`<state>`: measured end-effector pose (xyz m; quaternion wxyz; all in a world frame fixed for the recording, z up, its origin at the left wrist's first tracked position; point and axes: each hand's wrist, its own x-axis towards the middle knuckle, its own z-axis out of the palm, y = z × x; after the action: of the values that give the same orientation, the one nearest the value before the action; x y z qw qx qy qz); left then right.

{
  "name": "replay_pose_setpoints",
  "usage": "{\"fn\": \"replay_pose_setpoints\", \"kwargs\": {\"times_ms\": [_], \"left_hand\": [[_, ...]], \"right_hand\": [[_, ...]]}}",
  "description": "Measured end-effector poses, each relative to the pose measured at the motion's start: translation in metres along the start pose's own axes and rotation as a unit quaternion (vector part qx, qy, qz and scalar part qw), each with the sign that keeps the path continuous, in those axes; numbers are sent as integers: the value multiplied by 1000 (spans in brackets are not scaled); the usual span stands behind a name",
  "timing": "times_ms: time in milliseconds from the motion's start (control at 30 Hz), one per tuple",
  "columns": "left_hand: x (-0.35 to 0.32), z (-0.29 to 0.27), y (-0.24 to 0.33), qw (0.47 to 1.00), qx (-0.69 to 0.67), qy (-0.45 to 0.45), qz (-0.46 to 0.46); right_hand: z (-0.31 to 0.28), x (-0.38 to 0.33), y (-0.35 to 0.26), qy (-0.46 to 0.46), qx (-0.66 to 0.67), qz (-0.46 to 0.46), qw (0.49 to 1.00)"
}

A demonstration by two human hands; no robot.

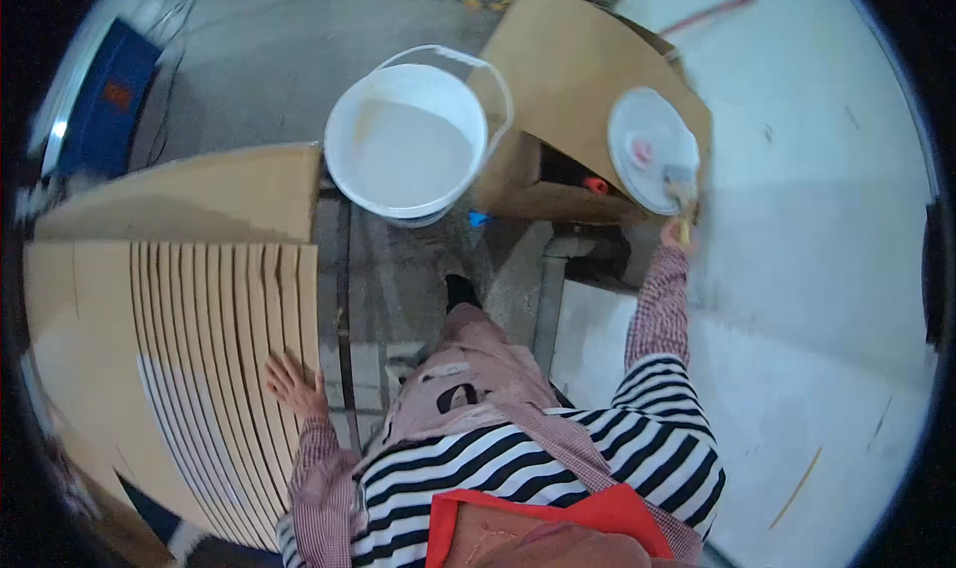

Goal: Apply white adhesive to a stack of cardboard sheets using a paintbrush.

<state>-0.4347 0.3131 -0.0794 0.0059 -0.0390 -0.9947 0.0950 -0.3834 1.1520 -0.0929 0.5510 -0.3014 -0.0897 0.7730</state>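
Observation:
My left hand [296, 384] lies flat, fingers spread, on a fanned row of overlapping brown cardboard sheets [90, 319]. The sheets' edges run side by side, and the lower part of several is whitish. Out to the right, my right hand [678, 235] is closed around the handle of a flat paintbrush [681, 185]. Its bristles are over the right side of a round white lid [632, 130], which has a pink spot near its middle. Whether the bristles touch the lid I cannot tell. The lid rests on a cardboard box [558, 65].
A white bucket [344, 175] with a raised handle stands ahead, holding whitish contents. Red and blue bits lie near the box's open side. A grey pipe [551, 299] runs below it. A pale surface [797, 269] fills the right, and a blue object [105, 100] stands far left.

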Motion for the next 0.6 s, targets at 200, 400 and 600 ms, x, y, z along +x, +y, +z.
{"fn": "replay_pose_setpoints", "kwargs": {"times_ms": [200, 400, 600], "left_hand": [[-3, -10, 5, 990, -62, -77, -98], [-7, -7, 5, 985, -112, -55, -115], [-9, -12, 7, 984, -129, -47, -117]], "right_hand": [[49, 19, 34, -27, -215, 129, 968], [122, 16, 107, -124, -534, 262, 794], [198, -16, 192, -297, -725, 306, 541]]}}
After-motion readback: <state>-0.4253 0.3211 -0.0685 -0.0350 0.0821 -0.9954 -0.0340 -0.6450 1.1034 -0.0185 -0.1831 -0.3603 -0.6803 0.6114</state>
